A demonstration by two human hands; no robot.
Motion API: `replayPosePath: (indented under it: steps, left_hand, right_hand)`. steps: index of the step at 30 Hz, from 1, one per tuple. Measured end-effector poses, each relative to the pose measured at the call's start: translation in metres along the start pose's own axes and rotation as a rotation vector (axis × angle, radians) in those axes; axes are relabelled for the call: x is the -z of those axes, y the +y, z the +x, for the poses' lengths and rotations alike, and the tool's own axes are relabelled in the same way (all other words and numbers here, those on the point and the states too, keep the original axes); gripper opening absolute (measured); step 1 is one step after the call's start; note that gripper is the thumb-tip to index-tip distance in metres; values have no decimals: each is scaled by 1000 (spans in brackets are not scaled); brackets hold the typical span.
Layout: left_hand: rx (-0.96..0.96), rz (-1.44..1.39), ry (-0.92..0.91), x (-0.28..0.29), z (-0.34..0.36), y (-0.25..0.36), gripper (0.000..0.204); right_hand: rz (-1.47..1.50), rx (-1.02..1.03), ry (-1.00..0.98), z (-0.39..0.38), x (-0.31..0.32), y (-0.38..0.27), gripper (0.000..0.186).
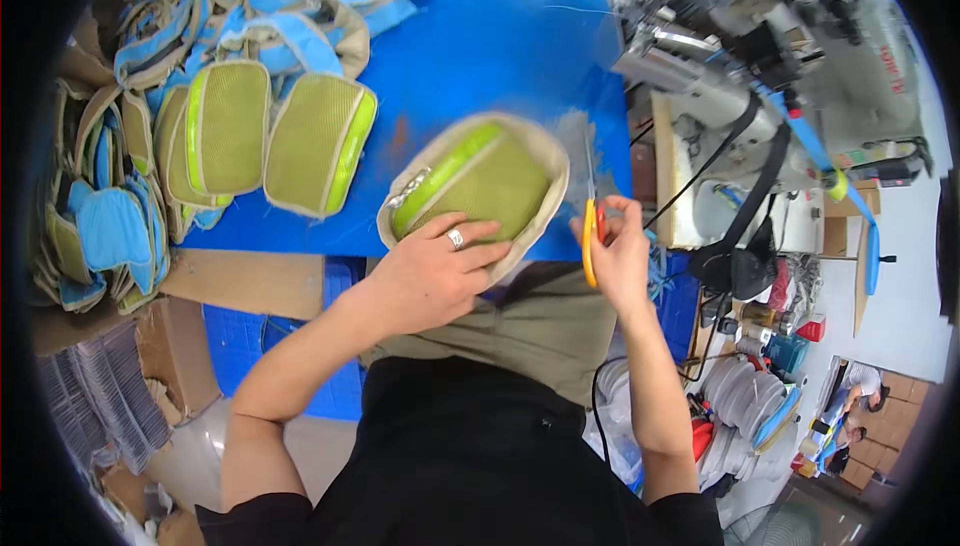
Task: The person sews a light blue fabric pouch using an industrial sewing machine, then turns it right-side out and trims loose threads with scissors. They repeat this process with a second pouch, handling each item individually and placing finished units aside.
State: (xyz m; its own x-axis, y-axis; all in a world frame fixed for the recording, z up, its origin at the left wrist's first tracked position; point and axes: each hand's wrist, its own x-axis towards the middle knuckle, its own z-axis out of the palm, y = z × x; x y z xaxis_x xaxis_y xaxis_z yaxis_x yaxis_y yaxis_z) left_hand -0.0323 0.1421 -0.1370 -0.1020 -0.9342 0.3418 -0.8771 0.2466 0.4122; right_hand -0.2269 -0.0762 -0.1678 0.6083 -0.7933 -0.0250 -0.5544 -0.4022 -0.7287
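My left hand (430,276) grips the near side of an olive mesh pouch (500,186) with a lime strip, a silver zipper pull and beige edging, at the front of the blue table (480,46). My right hand (622,251), just right of the pouch, holds scissors (589,256) with red and yellow handles, blades pointing away from me. Left of the pouch lie several similar olive pieces (310,146), with a heap of blue and beige pieces (260,16) behind them and more stacked at the far left.
A sewing machine (740,96) with hanging straps and cables stands to the right. Below it are several stacked white discs (740,396) and small supplies. Cartons (180,346) and grey stacks sit at lower left. Two other people (855,396) appear small at lower right.
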Motion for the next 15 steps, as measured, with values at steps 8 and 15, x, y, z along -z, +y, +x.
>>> replayPosePath:
  steps: [8, 15]
  left_hand:
    - [472, 13, 315, -9, -73, 12, 24]
    - [1349, -919, 953, -53, -114, 22, 26]
  right_hand:
    - [-336, 391, 30, 23, -7, 6, 48]
    - [38, 262, -147, 47, -41, -28, 32]
